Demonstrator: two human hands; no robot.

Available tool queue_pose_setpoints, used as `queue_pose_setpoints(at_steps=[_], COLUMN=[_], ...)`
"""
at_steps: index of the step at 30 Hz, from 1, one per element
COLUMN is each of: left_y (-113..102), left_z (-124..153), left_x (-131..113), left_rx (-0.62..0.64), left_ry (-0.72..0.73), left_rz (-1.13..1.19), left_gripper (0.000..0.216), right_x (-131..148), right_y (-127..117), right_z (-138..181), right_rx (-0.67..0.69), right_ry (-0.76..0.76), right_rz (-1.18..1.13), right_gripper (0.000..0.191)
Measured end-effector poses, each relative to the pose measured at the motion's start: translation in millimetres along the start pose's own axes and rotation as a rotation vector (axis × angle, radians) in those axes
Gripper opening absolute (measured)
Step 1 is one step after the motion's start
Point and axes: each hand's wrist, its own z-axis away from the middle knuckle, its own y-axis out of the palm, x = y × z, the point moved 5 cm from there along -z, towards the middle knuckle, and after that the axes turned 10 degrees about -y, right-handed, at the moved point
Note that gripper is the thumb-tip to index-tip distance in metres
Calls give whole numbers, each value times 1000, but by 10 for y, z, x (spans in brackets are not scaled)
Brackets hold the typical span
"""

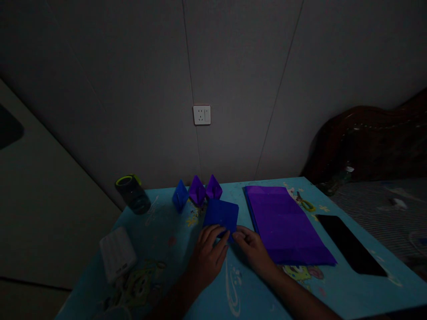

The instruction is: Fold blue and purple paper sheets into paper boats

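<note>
A folded blue paper [222, 214] lies on the light blue table [173, 231]. My left hand [208, 253] rests with its fingers laid on the paper's near edge. My right hand [251, 247] pinches the same edge at its near right corner. Behind the paper stand three small folded paper shapes: a blue one [180, 194] and two purple ones [197, 190] [214, 187].
A stack of purple paper sheets [283, 224] lies to the right, with scissors [305, 202] and a black phone [350, 243] beyond it. A dark cup with a green rim [132, 193] and a white box [117, 253] sit at the left. A wall socket [202, 114] is on the wall.
</note>
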Motion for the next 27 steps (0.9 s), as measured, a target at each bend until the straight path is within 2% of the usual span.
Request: queue_pose_setpoints(at_steps=[3, 5, 7, 11, 13, 17, 21, 24, 27], left_y=[-37, -62, -53, 119, 193, 227, 214, 222, 225], left_z=[4, 4, 5, 35, 57, 62, 52, 44, 29], left_x=[86, 175, 268, 417, 455, 487, 443, 385, 361], left_rx=[-94, -172, -197, -21, 47, 85, 162, 221, 224], left_ry=[-110, -252, -417, -783, -912, -995, -996, -998, -1004], left_rz=[41, 120, 272, 715, 909, 1131, 1114, 1098, 1108], left_gripper=[41, 36, 31, 38, 44, 49, 48, 47, 48], right_x=[1, -1, 7, 41, 66, 99, 87, 113, 162], right_y=[-56, -68, -55, -19, -24, -174, -405, -480, -495], right_z=[-8, 2, 18, 42, 33, -11, -14, -3, 5], right_rx=[-46, -42, -22, -1, 12, -65, -196, -195, -182], right_ry=[46, 82, 91, 80, 48, -73, -142, -154, -150], right_rz=[46, 60, 46, 40, 90, 221, 305, 345, 322], right_gripper=[38, 40, 39, 39, 40, 38, 43, 44, 42])
